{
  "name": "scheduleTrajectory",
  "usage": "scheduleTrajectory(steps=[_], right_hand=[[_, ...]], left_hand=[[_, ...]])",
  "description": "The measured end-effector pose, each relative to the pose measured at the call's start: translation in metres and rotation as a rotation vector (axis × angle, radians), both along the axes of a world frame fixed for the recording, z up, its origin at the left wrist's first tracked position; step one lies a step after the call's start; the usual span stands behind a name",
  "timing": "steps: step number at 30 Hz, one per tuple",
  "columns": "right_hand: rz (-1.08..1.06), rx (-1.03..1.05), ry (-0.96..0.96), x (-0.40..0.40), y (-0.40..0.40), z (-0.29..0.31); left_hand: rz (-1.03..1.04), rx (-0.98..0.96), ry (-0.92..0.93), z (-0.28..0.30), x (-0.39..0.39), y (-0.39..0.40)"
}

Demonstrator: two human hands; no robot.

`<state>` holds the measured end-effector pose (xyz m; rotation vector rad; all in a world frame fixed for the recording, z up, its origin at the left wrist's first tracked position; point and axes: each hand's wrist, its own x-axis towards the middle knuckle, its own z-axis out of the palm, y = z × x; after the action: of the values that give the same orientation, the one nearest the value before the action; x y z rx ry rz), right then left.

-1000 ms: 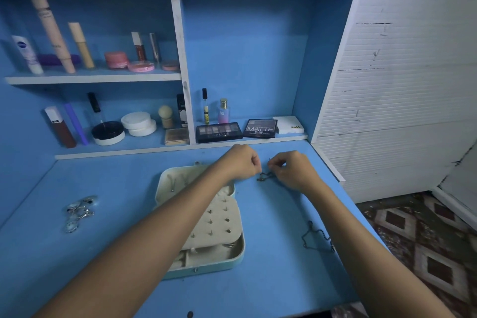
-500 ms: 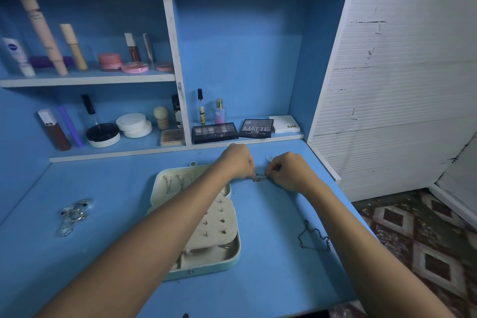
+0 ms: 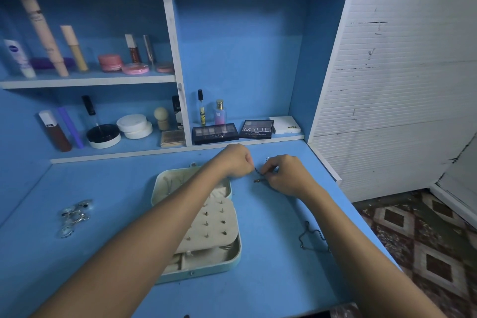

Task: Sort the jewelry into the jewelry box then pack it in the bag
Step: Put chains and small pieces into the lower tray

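The blue counter (image 3: 124,183) is walled by a shelf unit at the back and left; its right edge and near edge drop off to a patterned floor (image 3: 423,248). Open blue surface lies left of the box and along the near edge.

Both forearms reach in from the near edge and converge toward the back of the counter. The open jewelry box (image 3: 206,224), cream inside with a mint shell, sits mid-counter under the left forearm; its peg panel carries small studs.

The left hand (image 3: 236,160) is curled knuckles-up, fingertips pinching one end of a thin dark chain (image 3: 258,175). The right hand (image 3: 284,177) is just beside it, fingers curled, pinching the other part of the same chain, which hangs a short way between the two hands just above the counter, right of the box's back corner.

A second dark chain (image 3: 312,239) lies loose near the right edge, beside the right forearm. A cluster of silver rings (image 3: 74,215) lies well to the left.
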<state>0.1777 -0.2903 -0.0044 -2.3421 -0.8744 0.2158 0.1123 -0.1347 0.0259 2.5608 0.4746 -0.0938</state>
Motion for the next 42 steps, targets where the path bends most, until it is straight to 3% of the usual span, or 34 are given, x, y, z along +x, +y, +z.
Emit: scheduleTrajectory(steps=[14, 26, 32, 42], right_hand=[[0.097, 0.002, -0.056, -0.007, 0.008, -0.003], [0.051, 0.122, 0.050, -0.009, 0.009, 0.012], [0.039, 0.237, 0.114, -0.018, 0.016, 0.024], [0.157, 0.443, 0.314, -0.037, 0.030, 0.052]], left_hand=[[-0.019, -0.235, -0.100, 0.019, -0.014, 0.006], [-0.070, -0.031, -0.028, 0.035, -0.035, 0.033], [-0.112, -0.059, -0.107, 0.036, -0.049, 0.046], [-0.007, -0.368, -0.275, 0.044, -0.079, 0.059]])
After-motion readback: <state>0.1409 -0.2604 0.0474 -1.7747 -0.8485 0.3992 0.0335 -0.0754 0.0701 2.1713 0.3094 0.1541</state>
